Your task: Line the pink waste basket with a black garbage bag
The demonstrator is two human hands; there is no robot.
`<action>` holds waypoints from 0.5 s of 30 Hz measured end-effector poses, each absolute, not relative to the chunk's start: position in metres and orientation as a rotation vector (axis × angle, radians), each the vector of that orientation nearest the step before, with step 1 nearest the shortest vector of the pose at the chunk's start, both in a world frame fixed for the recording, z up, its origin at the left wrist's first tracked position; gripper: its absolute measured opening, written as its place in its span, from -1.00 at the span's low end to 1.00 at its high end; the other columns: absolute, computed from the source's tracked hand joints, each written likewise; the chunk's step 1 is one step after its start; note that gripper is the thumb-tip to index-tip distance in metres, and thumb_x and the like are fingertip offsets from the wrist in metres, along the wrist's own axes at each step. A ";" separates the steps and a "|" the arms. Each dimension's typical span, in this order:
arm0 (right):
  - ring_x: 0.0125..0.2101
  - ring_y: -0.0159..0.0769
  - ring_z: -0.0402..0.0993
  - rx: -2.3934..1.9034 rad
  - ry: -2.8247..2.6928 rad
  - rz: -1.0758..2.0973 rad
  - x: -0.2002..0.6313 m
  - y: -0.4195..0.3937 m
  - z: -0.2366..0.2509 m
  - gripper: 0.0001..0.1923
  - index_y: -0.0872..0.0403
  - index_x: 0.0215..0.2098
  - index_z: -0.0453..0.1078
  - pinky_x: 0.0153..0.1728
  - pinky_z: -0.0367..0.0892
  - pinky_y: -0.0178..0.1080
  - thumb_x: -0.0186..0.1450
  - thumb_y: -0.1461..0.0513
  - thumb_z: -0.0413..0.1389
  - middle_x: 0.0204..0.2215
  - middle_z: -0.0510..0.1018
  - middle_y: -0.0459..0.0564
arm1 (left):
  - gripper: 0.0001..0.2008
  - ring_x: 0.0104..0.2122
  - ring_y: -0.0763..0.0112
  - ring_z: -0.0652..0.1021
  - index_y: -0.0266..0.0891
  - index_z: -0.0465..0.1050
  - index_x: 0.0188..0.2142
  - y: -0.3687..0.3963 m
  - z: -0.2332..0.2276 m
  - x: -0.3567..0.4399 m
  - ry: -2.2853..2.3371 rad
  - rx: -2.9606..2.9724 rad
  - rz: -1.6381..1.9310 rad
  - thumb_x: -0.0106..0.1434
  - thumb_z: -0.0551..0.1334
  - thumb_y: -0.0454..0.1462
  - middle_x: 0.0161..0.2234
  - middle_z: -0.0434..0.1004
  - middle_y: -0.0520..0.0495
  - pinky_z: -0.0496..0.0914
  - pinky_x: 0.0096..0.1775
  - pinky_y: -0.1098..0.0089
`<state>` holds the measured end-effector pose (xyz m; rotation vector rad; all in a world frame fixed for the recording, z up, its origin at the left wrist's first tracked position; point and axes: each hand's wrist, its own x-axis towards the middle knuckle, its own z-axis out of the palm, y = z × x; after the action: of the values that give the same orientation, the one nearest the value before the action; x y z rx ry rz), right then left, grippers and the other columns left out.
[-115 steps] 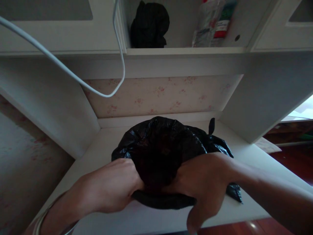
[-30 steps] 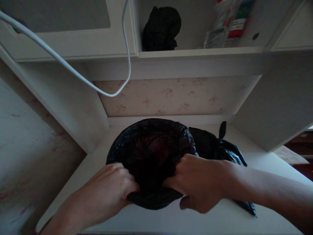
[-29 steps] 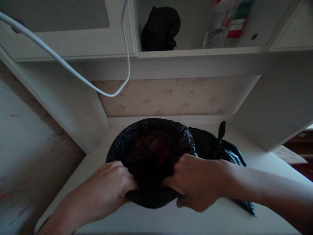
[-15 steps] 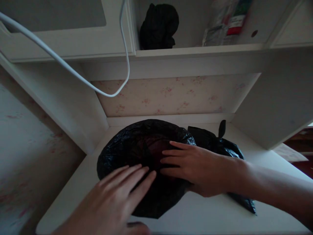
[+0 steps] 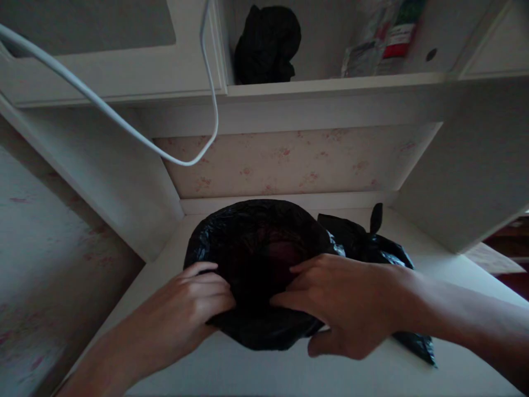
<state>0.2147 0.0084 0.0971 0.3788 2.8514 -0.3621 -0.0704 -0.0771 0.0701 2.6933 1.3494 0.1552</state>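
I'm watching the black bin bag (image 5: 268, 331) standing mid-counter, its round mouth gaping upward between the back and front edges, and both hands are working at its near rim. The left hand (image 5: 202, 300) is curling over the near-left rim, its fingers bent into the mouth and seemingly pinching the plastic, though the thumb is hiding from me. The right hand (image 5: 330, 300) is straddling the rim opposite: fingers reaching inside, thumb sitting outside, a gap showing between; whether they're pressing on plastic I can't tell. I'm judging that this two-sided hold is keeping the mouth wide and steady. A dark red patch is glowing faintly inside.

A knotted black bag (image 5: 351, 234) is lying right alongside, towards the counter's back right corner, probably kept out of the hands' way. The counter (image 5: 256, 377) is showing pale and smooth, with floral wallpaper (image 5: 268, 165) rising behind its back edge. Overhead, a black bundle (image 5: 268, 47) and clear packaging (image 5: 363, 52) are sitting on a shelf, while a white cable (image 5: 124, 124) is looping down. The room is looking dim.
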 end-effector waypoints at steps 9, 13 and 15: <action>0.19 0.05 0.48 0.222 3.078 -0.364 0.222 0.021 0.086 -0.25 0.13 0.38 0.29 0.31 0.24 0.11 0.29 0.10 0.32 0.17 0.57 0.23 | 0.00 0.22 -0.08 0.54 -0.14 0.23 0.42 -0.105 0.055 -0.062 1.542 2.964 0.211 0.10 0.50 0.12 0.30 0.48 -0.16 0.54 0.16 0.05; -0.04 0.05 0.62 0.267 3.019 -0.338 0.211 0.020 0.080 -0.46 0.20 0.17 0.46 0.03 0.46 0.00 0.27 0.16 0.29 -0.08 0.68 0.20 | -0.34 -0.13 0.11 0.72 -0.35 0.47 0.20 -0.108 0.041 -0.001 1.480 2.941 0.625 0.32 0.34 0.09 0.00 0.72 -0.20 0.65 -0.08 0.20; -0.14 0.05 0.65 0.330 2.968 -0.284 0.210 0.021 0.080 -0.56 0.18 0.05 0.51 -0.08 0.47 -0.01 0.26 0.14 0.29 -0.16 0.70 0.17 | -0.41 -0.26 0.12 0.73 -0.36 0.45 0.22 -0.105 0.035 0.011 1.594 2.865 0.582 0.30 0.42 -0.09 -0.06 0.73 -0.18 0.66 -0.27 0.21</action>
<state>0.2100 0.0205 0.0801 0.3300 2.9679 -0.2837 0.0107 -0.1048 0.0349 2.8650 1.5936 0.5817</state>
